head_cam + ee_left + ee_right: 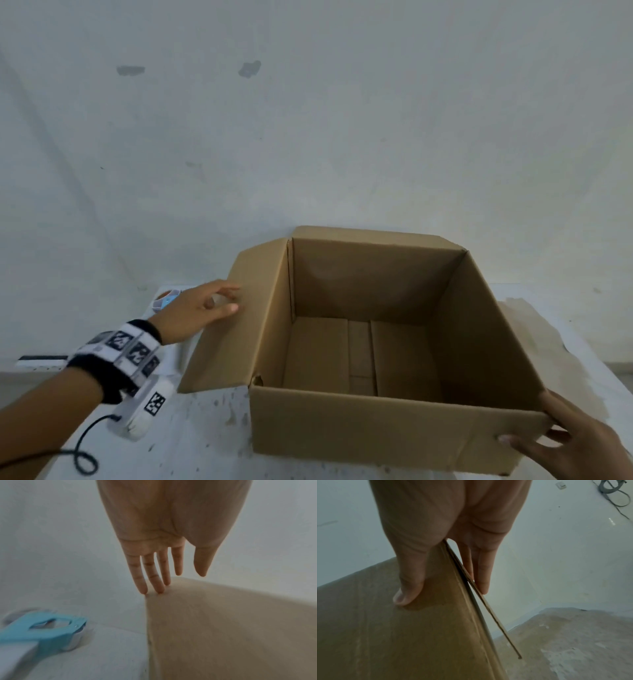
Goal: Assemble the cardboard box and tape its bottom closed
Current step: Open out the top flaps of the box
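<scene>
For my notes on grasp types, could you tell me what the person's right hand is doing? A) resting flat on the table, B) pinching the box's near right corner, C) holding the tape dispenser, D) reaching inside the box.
B: the right hand pinches the cardboard box at its near right corner, thumb on one face, fingers behind it.

One cardboard box (376,359), open at the top, on one bench (205,438). Four top flaps counted, all folded outward. One blue tape dispenser (42,630) near the bench's far left corner. Two hands in view: one left hand (195,315), one right hand (575,445). One wristband with printed markers, one white wrist device, one black cable, all on the left arm.
</scene>
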